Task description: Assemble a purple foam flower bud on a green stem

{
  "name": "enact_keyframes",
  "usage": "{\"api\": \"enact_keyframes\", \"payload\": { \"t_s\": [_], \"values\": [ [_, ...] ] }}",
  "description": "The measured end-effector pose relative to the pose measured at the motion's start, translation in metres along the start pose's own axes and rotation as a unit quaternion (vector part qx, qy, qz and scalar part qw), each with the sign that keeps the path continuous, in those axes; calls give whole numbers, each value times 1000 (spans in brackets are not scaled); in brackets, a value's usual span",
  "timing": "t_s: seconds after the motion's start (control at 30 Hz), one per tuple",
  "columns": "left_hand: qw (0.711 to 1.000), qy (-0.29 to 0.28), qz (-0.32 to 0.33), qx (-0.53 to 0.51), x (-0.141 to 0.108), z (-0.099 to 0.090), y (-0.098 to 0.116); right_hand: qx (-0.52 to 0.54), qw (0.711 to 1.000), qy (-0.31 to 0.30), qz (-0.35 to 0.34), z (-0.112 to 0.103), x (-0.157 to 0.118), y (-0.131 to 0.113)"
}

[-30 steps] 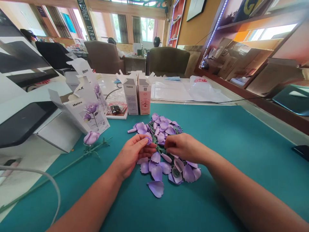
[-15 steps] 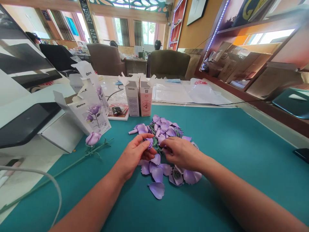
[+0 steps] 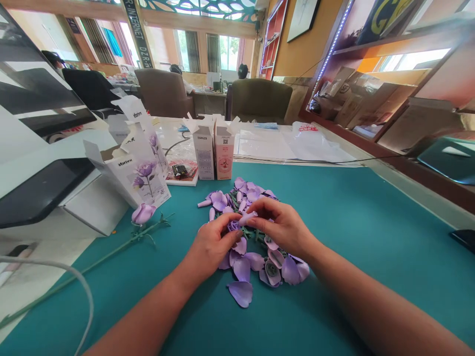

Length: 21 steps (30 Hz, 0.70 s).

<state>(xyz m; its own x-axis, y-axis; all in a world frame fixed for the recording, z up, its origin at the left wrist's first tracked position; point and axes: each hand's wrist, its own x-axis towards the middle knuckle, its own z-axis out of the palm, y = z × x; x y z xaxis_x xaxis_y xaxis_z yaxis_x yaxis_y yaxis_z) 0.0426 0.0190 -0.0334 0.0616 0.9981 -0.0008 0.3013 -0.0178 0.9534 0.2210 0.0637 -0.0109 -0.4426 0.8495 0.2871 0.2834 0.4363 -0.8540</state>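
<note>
Between the fingertips of my left hand [image 3: 217, 242] is a small purple rosette piece [image 3: 233, 226], closed in a pinch. My right hand [image 3: 284, 225] pinches a pale lilac tube-like petal piece [image 3: 248, 218] and brings it against the rosette; whether the two are joined I cannot tell. Below and behind both hands lies a pile of loose purple petals [image 3: 242, 269] with green stem parts [image 3: 256, 234] among them. One single petal [image 3: 240, 293] rests nearest to me. To the left, an assembled lilac rose [image 3: 143, 213] on a long green stem [image 3: 111, 253] lies on the mat.
The teal mat [image 3: 352, 257] covers the desk. Opened flower boxes [image 3: 144, 185] stand at left beside a white box with a dark device [image 3: 44, 193]. Two upright cartons [image 3: 214, 151] stand behind the pile. A grey cable [image 3: 87, 291] curves at lower left. People sit beyond the chairs [image 3: 260, 99].
My right hand has lifted from the pile with the pale tube-like petal piece and brought it to the rosette. My left hand still holds the rosette, its fingers now closer round it.
</note>
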Motion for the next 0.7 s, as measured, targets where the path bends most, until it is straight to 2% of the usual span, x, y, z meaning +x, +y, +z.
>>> {"api": "enact_keyframes", "payload": {
  "t_s": [0.27, 0.43, 0.7],
  "values": [
    [998, 9, 30, 45, -3, 1, 2, -53, 999, 1, -9, 5, -3, 3],
    [997, 3, 29, 75, -3, 0, 4, -96, 995, -24, -5, 4, -4, 0],
    [993, -12, 55, 105, -5, 0, 3, -173, 982, -62, -50, 1, -6, -4]
  ]
}}
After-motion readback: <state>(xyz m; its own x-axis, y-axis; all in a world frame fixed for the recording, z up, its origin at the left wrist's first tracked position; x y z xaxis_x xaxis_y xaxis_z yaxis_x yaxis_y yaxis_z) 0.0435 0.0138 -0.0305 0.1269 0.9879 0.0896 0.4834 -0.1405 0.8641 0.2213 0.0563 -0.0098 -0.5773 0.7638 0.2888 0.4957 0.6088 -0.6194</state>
